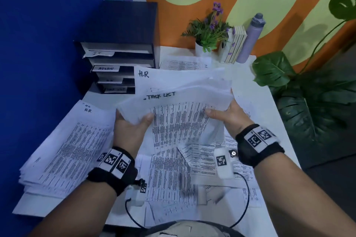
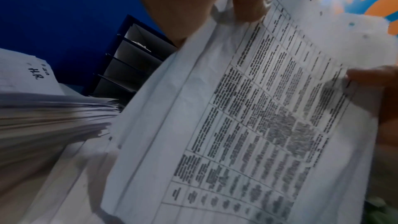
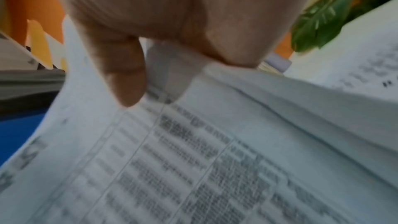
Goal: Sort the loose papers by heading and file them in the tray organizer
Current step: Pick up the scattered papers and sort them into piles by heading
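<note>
The risk here is sheets slipping apart or landing under the wrong heading — an "H.R" sheet [image 1: 154, 78] sits just behind the "TASK LIST" sheet [image 1: 173, 113] in the same loose bundle. The left hand [image 1: 131, 129] and right hand [image 1: 229, 115] each pinch a side edge, thumbs on top, holding the bundle above the table near the tray organizer [image 1: 119, 63].

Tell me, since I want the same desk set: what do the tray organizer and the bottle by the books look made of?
Tray organizer: dark matte board or plastic, judging by its flat, square-edged panels with no shine; the look leaves it open. Bottle: probably plastic or coated metal with a matte lilac body and a grey cap; no glare, not see-through.
</note>
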Available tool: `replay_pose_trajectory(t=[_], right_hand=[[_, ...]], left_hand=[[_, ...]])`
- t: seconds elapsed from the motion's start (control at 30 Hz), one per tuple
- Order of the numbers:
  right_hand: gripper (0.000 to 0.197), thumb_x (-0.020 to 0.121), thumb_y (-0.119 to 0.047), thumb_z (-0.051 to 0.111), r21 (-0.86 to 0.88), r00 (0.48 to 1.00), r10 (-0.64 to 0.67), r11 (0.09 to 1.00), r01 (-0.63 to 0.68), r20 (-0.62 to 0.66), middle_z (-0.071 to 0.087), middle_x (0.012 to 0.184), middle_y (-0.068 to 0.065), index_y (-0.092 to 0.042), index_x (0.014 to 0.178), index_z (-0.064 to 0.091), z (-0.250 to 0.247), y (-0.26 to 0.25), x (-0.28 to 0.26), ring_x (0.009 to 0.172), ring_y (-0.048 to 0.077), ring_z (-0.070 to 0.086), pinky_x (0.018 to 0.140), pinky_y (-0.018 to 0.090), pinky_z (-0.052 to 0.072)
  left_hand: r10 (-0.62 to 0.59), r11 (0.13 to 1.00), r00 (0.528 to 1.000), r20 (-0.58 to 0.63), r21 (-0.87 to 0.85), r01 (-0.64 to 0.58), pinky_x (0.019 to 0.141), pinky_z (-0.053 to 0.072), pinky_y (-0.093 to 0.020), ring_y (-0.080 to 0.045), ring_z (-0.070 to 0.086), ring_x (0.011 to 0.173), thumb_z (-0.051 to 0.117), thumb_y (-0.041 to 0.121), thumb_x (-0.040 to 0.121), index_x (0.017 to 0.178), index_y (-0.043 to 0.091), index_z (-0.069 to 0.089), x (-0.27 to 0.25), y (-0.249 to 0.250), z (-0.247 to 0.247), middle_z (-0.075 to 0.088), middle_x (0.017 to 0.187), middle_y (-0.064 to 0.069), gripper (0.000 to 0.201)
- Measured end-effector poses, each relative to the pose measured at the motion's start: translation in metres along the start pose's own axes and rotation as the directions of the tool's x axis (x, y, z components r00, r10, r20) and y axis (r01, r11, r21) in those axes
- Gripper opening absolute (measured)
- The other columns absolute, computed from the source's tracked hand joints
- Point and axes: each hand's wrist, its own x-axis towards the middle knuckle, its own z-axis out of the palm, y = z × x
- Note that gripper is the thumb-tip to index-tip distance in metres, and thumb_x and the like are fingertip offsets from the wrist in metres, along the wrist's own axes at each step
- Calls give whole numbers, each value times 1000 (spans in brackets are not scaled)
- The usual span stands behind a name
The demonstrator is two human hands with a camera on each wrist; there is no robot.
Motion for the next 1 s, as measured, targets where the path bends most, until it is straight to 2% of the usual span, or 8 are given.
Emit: replay_pose_trajectory(t=[0.17,0.27,0.37,0.47,0.57,0.67,0.83,1.0], right_hand=[[64,56,7,68,179,979,29,984,7,-200,70,92,3,-10,117,60,9,25,-11,90,20,65,77,33,54],[54,54,2,66,148,973,89,987,-59,-211,67,87,4,-13,106,64,11,38,-19,85,22,65,76,33,49],[56,55,3,64,174,974,41,985,-2,-223,65,89,3,-13,108,61,18,35,-20,87,23,62,78,38,49],[51,68,-1,64,233,966,-87,962,146,-245,61,103,2,-18,115,54,18,16,-17,97,22,57,86,41,48],[42,79,-5,57,243,964,-186,942,230,-191,61,105,-4,-19,118,50,17,-3,-16,97,14,57,86,29,48],[54,67,1,55,286,983,-93,949,135,-157,58,107,-2,-17,117,46,24,4,-13,94,15,58,81,33,50],[59,70,10,58,184,967,160,975,-124,-200,63,112,8,-23,118,54,41,38,-16,100,24,58,87,37,47],[75,77,-17,77,-22,969,217,975,-221,-120,58,133,2,-24,143,41,37,44,-10,123,20,54,107,42,41]], left_hand=[[-24,1000,995,99,-12,26,81,56,-24,-13,66,103,78,-2,75,111,45,46,-4,-15,-2,63,118,-3,67],[-132,991,986,99,-20,135,90,56,-33,-12,68,102,82,4,74,125,29,52,-7,-26,-6,67,115,-4,64],[-148,987,986,72,-48,152,99,51,-37,-12,67,104,72,3,83,125,12,52,-7,-29,-5,71,110,1,48],[-75,994,988,138,-62,85,83,53,-17,-3,66,102,62,1,90,119,28,54,-5,-26,0,73,104,15,40],[-85,995,989,124,-32,90,77,50,-13,5,65,97,67,16,88,118,32,55,-3,-27,1,71,101,20,36],[-153,986,985,86,79,146,79,46,-18,0,63,94,74,52,68,125,21,58,-6,-33,4,65,97,23,67],[-205,955,979,-11,215,202,74,48,-23,-19,63,96,67,45,87,98,29,60,-6,-40,9,64,87,18,21],[-168,985,985,-39,34,169,96,42,-32,-2,58,101,61,37,93,122,28,57,6,-15,3,62,105,23,30]])
